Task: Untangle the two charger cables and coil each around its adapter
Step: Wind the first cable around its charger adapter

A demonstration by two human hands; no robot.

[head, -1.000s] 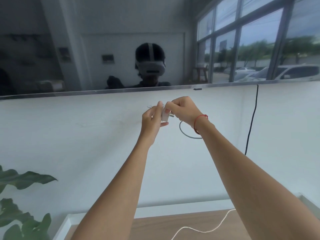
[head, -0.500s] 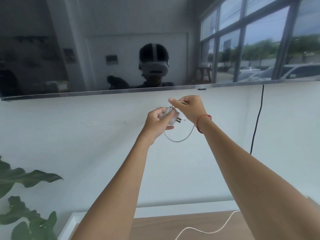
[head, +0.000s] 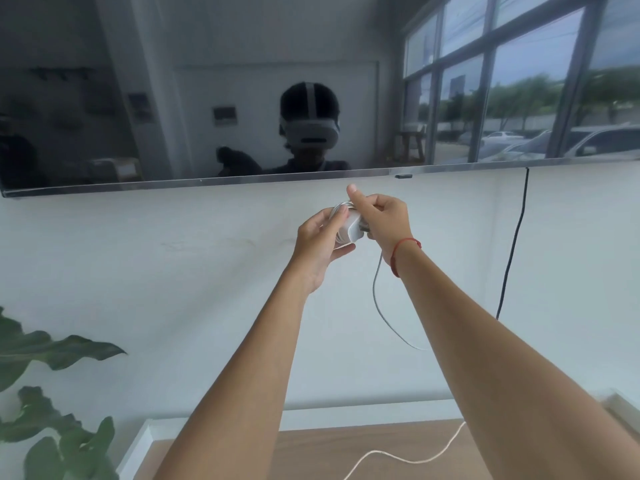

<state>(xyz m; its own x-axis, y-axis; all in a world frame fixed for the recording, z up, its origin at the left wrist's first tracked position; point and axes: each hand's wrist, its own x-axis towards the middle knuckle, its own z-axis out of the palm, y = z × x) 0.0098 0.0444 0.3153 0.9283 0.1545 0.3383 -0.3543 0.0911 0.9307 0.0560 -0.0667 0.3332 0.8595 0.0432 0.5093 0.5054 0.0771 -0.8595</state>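
Adapter: white, held up in the air in front of the pale wall, just below the lower edge of the screen. It is not on the surface. Only its rounded end shows between the two hands; fingers hide the rest.

Cable: thin, grey-white. Several turns lie across the adapter's top, touching it. The loose tail drops from under the right hand, bends down and to the right, and passes out of sight behind the right forearm.

Left grip: closed round the adapter from the left and from below. Fingers are curled behind it, with the thumb laid over the front beside the turns.

Right grip: against the adapter's right side, fingers curled in tight on the cable there. The index finger sticks up above the wraps. The knuckles hide the exact pinch point. A red thread band sits on this wrist.

Second cable: white, lying loose in a shallow curve on the wooden surface at the bottom of the view, well apart from the hands. One end runs behind the right arm.

Further out: a black cord hangs down the wall from the right part of the screen. The screen is dark and mirrors a person in a headset, plus windows with parked cars. Green leaves show at lower left, near the surface's corner.
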